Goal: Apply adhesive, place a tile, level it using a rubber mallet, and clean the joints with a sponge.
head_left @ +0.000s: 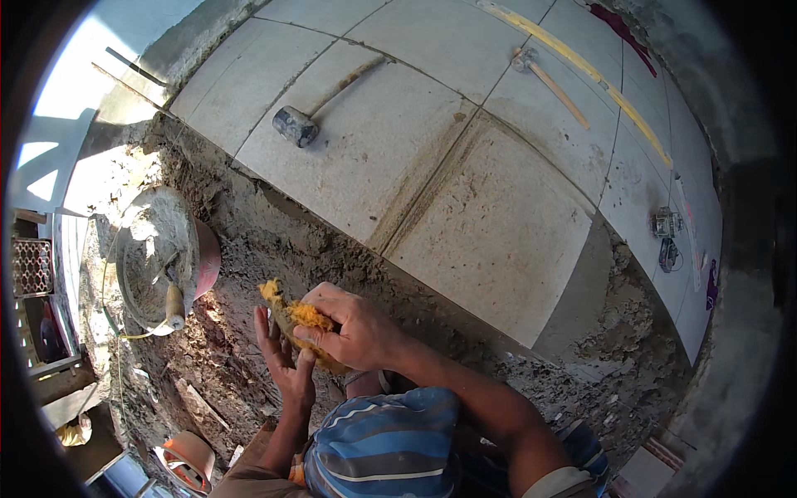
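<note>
A torn yellow-orange sponge (309, 316), smeared grey along one side, is between my two hands above the muddy ground. My right hand (353, 328) grips it from the right, fingers and thumb bent around it. Against its left side is my left hand (289, 369), palm up, with the fingers stretched out and apart. The left thumb lies close to the sponge's lower part; whether it presses on it I cannot tell.
Large pale floor tiles (498, 224) lie ahead. On them rest a black-headed mallet (296, 126), a wooden-handled hammer (548, 79) and a long yellow strip (573, 54). A mortar-coated bucket (149, 249) with a trowel (174, 305) stands left. An orange container (187, 459) sits lower left.
</note>
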`<state>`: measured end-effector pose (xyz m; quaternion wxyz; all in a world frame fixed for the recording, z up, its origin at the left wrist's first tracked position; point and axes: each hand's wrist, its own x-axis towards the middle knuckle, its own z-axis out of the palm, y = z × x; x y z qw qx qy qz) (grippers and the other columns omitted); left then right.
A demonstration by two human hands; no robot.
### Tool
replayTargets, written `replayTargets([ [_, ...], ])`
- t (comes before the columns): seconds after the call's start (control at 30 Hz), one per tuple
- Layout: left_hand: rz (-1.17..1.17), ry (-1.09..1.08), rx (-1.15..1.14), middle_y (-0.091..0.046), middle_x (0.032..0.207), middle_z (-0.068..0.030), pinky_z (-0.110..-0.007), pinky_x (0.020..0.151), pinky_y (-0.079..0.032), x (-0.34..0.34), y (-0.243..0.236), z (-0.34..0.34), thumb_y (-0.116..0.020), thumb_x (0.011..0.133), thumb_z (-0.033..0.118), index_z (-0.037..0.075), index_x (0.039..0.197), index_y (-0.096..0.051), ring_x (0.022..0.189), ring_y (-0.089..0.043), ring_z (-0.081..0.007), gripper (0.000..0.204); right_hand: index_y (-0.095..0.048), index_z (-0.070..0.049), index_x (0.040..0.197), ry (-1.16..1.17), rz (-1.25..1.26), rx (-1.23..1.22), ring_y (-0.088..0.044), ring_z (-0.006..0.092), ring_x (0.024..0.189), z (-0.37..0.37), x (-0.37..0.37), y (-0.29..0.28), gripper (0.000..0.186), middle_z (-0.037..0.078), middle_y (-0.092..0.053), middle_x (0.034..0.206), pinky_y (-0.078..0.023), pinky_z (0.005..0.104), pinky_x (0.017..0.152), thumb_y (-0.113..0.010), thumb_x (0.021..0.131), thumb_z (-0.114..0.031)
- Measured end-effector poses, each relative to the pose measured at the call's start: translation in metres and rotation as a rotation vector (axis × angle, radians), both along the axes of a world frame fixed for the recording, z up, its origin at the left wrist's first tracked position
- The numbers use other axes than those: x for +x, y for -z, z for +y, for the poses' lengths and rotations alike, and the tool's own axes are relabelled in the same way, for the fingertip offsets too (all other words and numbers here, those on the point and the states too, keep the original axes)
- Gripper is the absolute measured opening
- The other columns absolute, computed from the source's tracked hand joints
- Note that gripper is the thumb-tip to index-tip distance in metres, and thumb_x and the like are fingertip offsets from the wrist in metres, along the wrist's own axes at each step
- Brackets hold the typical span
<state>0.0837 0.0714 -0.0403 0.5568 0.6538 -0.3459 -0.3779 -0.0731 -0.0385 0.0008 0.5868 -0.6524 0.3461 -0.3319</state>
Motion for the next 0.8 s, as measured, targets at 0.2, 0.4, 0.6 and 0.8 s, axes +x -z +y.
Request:
replayTargets([
  [0.2,0.480,0.419,0.071,-0.061,0.138,-0.0117,-0.038,0.106,-0.051,0.005,0.001,-0.015,-0.090,0.080,0.049,0.000,0.151,-0.043,0.123,-0.064,-0.0226,0.098,-0.070,0.001,0.116,0.146,0.033,0.071,-0.065,0.0282,0.104,-0.001,-0.020,0.018,0.049,0.015,-0.063,0.115,-0.053,0.0388,0.095,-0.078,0.095,-0.042],
  [0.4,0.843,0.465,0.350,-0.072,0.118,-0.0109,-0.035,0.091,-0.057,-0.031,-0.003,-0.055,-0.066,0.102,0.037,-0.003,0.135,-0.059,0.102,-0.071,-0.0190,0.052,-0.053,-0.002,0.146,0.382,-0.146,0.558,-0.059,0.0233,0.120,0.007,-0.077,0.055,0.082,0.006,-0.061,0.122,-0.047,0.0380,0.107,-0.075,0.092,-0.061],
  [0.6,0.892,0.592,0.294,-0.066,0.134,-0.0182,-0.037,0.101,-0.055,-0.060,0.021,-0.080,-0.055,0.102,0.044,-0.005,0.147,-0.049,0.116,-0.069,-0.0250,0.068,-0.055,-0.004,0.145,0.228,-0.517,0.984,-0.062,0.0144,0.115,0.015,-0.112,0.063,0.071,0.003,-0.065,0.126,-0.048,0.0320,0.104,-0.084,0.091,-0.041],
  [0.8,0.503,0.643,0.114,-0.029,0.168,-0.0194,-0.040,0.125,-0.026,-0.085,0.026,-0.104,-0.057,0.100,0.035,-0.002,0.165,-0.018,0.153,-0.034,-0.0298,0.085,-0.069,-0.005,0.127,0.396,-0.434,0.717,-0.068,0.0148,0.111,-0.006,-0.112,0.030,0.039,0.003,-0.074,0.119,-0.052,0.0334,0.099,-0.081,0.093,-0.021],
])
